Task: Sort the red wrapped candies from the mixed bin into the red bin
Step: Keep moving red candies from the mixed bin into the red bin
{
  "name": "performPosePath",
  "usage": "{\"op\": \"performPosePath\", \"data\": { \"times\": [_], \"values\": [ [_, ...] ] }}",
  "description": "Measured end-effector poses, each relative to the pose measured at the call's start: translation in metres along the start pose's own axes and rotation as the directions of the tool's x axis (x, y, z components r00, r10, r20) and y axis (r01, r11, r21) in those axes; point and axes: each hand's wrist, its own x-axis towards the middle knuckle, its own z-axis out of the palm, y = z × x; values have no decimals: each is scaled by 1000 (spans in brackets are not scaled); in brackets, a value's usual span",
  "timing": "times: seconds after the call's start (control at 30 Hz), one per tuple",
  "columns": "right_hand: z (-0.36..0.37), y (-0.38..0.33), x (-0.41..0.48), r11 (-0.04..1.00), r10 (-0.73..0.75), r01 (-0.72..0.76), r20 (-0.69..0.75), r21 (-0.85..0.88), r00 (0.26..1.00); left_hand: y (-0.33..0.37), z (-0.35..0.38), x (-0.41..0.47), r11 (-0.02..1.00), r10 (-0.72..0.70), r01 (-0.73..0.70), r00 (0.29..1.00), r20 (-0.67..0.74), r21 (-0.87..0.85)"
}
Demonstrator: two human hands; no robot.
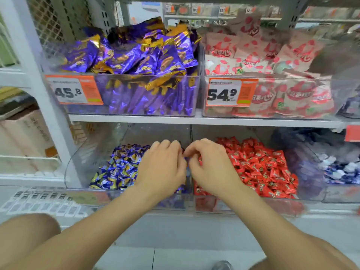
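left hand (161, 168): over the right end of the mixed bin (81, 164), knuckles up, fingers curled down into the pile; I can't tell if it holds anything.
right hand (210, 168): just across the divider (191, 133), at the left edge of the red bin (253, 206); thumb and forefinger curl together, and I can't tell whether anything is between them.
red candies (261, 166): heaped in the red bin; I see none among the blue candies (118, 168), any strays sit under my hands.
handling: I judge them light, small, crinkly, slick foil; they likely slide in a heap.
where to grip: pinch a twisted wrapper end or the body, one piece at a time.
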Motion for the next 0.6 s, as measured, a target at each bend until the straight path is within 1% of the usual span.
{"op": "performPosePath", "data": {
  "times": [0.03, 0.07, 0.1, 0.13, 0.17, 0.2, 0.23, 0.27, 0.3, 0.33, 0.37, 0.4, 0.43, 0.47, 0.5, 0.53, 0.57, 0.6],
  "values": [
    [10, -13, 7, 999, -50, 51, 58, -15, 997, -20, -3, -4, 993, -96, 87, 989, 109, 85],
    [19, -24, 14, 993, -98, 107, 153, -51, 983, -40, -6, -7, 967, -208, 164, 950, 232, 197],
    [29, -32, 21, 983, -124, 158, 289, -98, 949, -61, -8, -8, 926, -326, 222, 878, 350, 305],
    [39, -38, 28, 974, -114, 187, 438, -127, 892, -80, -11, -8, 887, -425, 257, 781, 458, 384],
    [46, -43, 36, 975, -63, 173, 579, -138, 813, -97, -14, -7, 863, -480, 258, 686, 546, 434],
    [52, -47, 43, 983, 12, 118, 688, -142, 725, -113, -15, -6, 863, -487, 223, 607, 628, 454],
    [57, -51, 49, 987, 69, 67, 749, -149, 659, -126, -18, -4, 875, -464, 157, 541, 702, 457],
    [61, -53, 56, 983, 105, 53, 773, -177, 626, -136, -20, -1, 886, -437, 90, 489, 755, 455],
    [64, -54, 62, 970, 139, 78, 790, -229, 598, -143, -23, 2, 894, -413, 36, 453, 790, 447],
    [67, -55, 68, 946, 177, 133, 819, -294, 546, -149, -26, 6, 899, -400, 13, 430, 809, 437],
    [71, -55, 74, 909, 235, 204, 850, -364, 471, -155, -27, 9, 901, -400, 11, 411, 819, 434],
    [74, -55, 77, 871, 294, 272, 878, -409, 378, -160, -24, 12, 906, -398, 29, 401, 825, 423],
    [81, -52, 80, 851, 335, 316, 896, -421, 292, -167, -19, 14, 913, -390, 49, 393, 832, 405],
    [90, -47, 81, 860, 344, 313, 910, -404, 232, -173, -14, 15, 920, -384, 76, 386, 839, 386],
    [102, -40, 82, 890, 333, 254, 920, -379, 207, -180, -7, 15, 927, -373, 118, 384, 845, 356],
    [114, -33, 83, 920, 310, 177, 925, -350, 218, -187, -1, 14, 936, -351, 162, 405, 844, 312],
    [125, -26, 85, 943, 269, 119, 925, -309, 268, -194, 5, 14, 948, -316, 193, 459, 830, 254],
    [133, -23, 89, 959, 223, 91, 915, -267, 335, -200, 10, 13, 959, -270, 226, 530, 804, 173]
  ]
}}
